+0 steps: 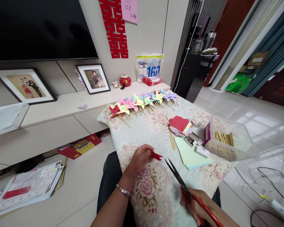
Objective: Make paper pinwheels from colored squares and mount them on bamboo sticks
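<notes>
Pinched in the fingers of my left hand [140, 159] is a small folded piece of red paper [156, 155], its pointed ends facing right. My right hand [191, 203] grips the red handles of a pair of scissors [178, 176]. The blades are slightly parted, tips close to the red paper but apart from it. Beyond my hands, several finished paper pinwheels [138, 102] on sticks lie in rows along the table's far side. A stack of colored paper squares [180, 124] and pale green paper sheets [190, 156] lie to the right.
On the floral tablecloth [156, 118] stand a clear plastic box [239, 138] of wooden sticks [223, 138], an open small box of metal pins [191, 139] and a little white box [202, 151]. Two sticks [172, 140] lie beside the papers. Cables [272, 176] run over the floor at right.
</notes>
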`<state>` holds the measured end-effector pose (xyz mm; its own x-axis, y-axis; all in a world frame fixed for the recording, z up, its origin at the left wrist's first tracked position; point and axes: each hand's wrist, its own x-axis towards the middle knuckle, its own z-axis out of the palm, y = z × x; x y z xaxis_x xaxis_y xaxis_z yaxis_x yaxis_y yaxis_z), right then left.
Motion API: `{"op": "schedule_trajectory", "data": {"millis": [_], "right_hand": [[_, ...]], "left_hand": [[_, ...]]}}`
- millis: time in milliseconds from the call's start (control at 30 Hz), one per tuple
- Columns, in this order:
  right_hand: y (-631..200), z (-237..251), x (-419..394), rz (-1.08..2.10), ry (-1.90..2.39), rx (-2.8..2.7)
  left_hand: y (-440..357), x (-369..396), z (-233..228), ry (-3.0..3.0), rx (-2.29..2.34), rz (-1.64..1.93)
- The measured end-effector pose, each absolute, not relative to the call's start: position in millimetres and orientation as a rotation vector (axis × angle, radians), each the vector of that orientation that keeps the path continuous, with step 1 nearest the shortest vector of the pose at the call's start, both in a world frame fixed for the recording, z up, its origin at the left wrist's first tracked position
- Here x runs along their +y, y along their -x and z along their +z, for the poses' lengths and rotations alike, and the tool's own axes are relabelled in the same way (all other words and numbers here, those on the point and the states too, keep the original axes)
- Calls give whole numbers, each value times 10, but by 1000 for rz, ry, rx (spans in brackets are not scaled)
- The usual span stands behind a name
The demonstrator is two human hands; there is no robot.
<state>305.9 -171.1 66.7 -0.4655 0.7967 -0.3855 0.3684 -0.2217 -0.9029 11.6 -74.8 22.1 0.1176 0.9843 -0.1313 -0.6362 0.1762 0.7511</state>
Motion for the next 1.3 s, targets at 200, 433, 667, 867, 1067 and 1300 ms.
{"op": "schedule_trajectory", "data": {"millis": [200,433,667,867,1067,1300], "right_hand": [[-3042,699,-1723,1887,1433,-1678],[-3003,749,-1737,1894,1559,-1645],[-2979,769,-1721,1875,1571,-1674],[-2875,857,-1678,1943,1478,-1647],[-2884,815,-1674,1942,1477,-1691],[-2975,794,-1707,1918,1531,-1701]], "left_hand": [[-121,-757,236,-623,704,1272],[-141,-742,232,-615,723,1299],[-146,-750,248,-645,730,1283],[-158,-756,249,-657,741,1257],[-160,-757,244,-687,755,1249],[-161,-739,233,-654,740,1283]]}}
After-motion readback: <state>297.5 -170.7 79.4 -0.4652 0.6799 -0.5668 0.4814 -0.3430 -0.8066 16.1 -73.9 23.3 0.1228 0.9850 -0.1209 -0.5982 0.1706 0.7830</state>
